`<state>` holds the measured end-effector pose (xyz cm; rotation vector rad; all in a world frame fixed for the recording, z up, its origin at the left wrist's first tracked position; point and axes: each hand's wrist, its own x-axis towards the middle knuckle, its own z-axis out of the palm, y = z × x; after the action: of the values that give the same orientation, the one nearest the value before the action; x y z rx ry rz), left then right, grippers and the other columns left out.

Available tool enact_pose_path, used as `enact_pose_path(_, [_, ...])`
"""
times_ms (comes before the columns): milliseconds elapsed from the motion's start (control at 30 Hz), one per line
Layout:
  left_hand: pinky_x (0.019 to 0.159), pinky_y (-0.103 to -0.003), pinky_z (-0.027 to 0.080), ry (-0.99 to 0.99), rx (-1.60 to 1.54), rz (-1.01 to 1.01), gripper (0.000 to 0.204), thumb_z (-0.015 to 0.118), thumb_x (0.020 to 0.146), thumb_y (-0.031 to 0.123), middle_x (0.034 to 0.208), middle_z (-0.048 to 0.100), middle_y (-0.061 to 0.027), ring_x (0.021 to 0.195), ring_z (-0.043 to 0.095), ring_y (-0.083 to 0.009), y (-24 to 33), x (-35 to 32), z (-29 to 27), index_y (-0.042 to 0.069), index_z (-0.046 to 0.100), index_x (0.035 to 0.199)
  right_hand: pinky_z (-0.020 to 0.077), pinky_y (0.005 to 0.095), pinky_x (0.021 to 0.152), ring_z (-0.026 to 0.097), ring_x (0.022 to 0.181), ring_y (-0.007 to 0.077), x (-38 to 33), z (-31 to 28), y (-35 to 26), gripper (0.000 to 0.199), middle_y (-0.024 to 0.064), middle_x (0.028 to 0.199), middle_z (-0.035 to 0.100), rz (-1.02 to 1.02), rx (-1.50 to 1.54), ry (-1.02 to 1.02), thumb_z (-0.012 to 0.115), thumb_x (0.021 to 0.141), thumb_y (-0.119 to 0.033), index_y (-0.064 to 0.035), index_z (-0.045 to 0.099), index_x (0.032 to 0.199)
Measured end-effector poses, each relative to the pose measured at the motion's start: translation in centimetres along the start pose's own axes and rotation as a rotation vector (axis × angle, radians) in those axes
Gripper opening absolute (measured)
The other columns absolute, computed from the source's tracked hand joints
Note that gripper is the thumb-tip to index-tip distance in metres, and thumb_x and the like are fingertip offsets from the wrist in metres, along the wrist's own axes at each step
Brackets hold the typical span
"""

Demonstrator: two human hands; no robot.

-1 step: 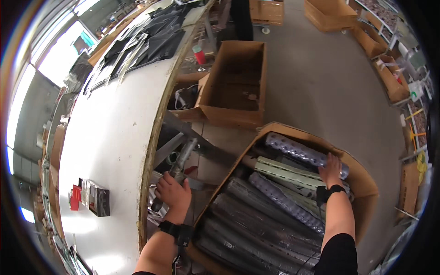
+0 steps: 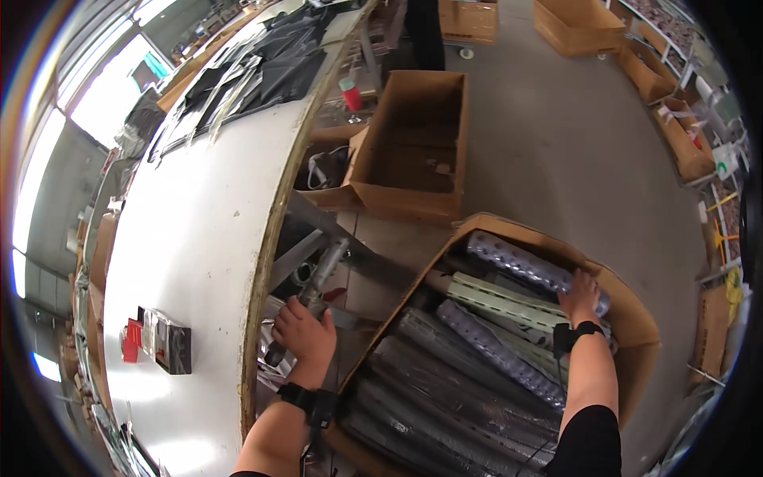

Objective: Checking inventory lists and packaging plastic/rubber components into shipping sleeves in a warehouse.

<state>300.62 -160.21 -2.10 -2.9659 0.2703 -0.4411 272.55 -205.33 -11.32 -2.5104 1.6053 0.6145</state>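
Note:
A cardboard box (image 2: 636,322) in front of me is packed with long film-wrapped rolls. Curled over the right end of a grey dotted roll (image 2: 513,261) along the box's far side is my right hand (image 2: 582,297), its fingers wrapped partly around it. Pale green slotted strips (image 2: 493,300) and a second grey dotted roll (image 2: 493,342) lie nearer, then several black rolls (image 2: 433,397). Beside the table, my left hand (image 2: 305,332) is closed around a grey tube-shaped metal piece (image 2: 326,266); its lower end is hidden under the hand. Both wrists wear black straps.
On my left runs a long white table (image 2: 207,262), with black sheets (image 2: 254,75) at its far end and a small black-and-red box (image 2: 165,342). An open cardboard box (image 2: 409,199) stands ahead. More boxes (image 2: 580,32) and shelving line the right. A person's dark leg (image 2: 425,36) shows far ahead.

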Motion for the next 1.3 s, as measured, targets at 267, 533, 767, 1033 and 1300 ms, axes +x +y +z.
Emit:
enact_pose_path(267, [0.094, -0.048, 0.036, 0.006, -0.065, 0.12, 0.075, 0.077, 0.077, 0.042, 0.115, 0.052, -0.014, 0.109, 0.05, -0.0312, 4.1, 3.6, 0.3, 0.004, 0.043, 0.132, 0.0471, 0.0417, 0.099, 0.056, 0.121, 0.031, 0.9, -0.7, 1.8, 0.085, 0.0121, 0.121, 0.061, -0.002, -0.047, 0.115, 0.09, 0.062, -0.029, -0.0087, 0.047, 0.133])
enact_pose_path(533, [0.095, -0.049, 0.036, -0.048, -0.14, 0.253, 0.07, 0.075, 0.081, 0.037, 0.12, 0.051, -0.0136, 0.114, 0.048, -0.0317, 6.8, 8.3, 0.6, 0.004, 0.04, 0.132, 0.0456, 0.0423, 0.093, 0.059, 0.106, 0.0324, -9.0, -5.1, 6.5, 0.063, 0.0129, 0.106, 0.063, -0.056, 0.104, 0.382, 0.087, 0.057, -0.019, -0.007, 0.053, 0.108])
enact_pose_path(767, [0.1, -0.051, 0.035, -0.186, -0.225, 0.253, 0.082, 0.077, 0.078, 0.036, 0.128, 0.047, -0.0146, 0.121, 0.045, -0.0336, 7.4, 9.4, -0.4, 0.003, 0.035, 0.141, 0.0497, 0.0453, 0.08, 0.061, 0.093, 0.0355, -32.9, -1.9, 14.9, 0.064, 0.0162, 0.1, 0.062, 0.088, 0.631, 0.235, 0.085, 0.061, -0.024, -0.0052, 0.051, 0.112])
enact_pose_path(1033, [0.113, -0.048, 0.035, -0.399, -0.691, 0.606, 0.07, 0.072, 0.082, 0.03, 0.146, 0.038, -0.0267, 0.134, 0.039, -0.0434, 0.9, 2.1, -7.5, 0.003, 0.046, 0.141, 0.0494, 0.0412, 0.093, 0.059, 0.116, 0.0314, -45.4, -2.5, 10.9, 0.086, 0.0204, 0.129, 0.059, 0.109, 1.089, -0.349, 0.086, 0.069, -0.021, 0.003, 0.044, 0.141])
enact_pose_path(1300, [0.071, -0.032, 0.055, -1.064, -0.894, 0.189, 0.03, 0.055, 0.101, 0.036, 0.086, 0.071, -0.0064, 0.075, 0.068, -0.0172, -20.8, -18.8, -23.2, 0.016, 0.068, 0.118, 0.0484, 0.0416, 0.093, 0.06, 0.109, 0.0316, -44.5, -9.3, -0.1, 0.082, 0.0208, 0.12, 0.062, -0.763, 0.966, -0.265, 0.089, 0.07, -0.03, 0.0054, 0.049, 0.132])
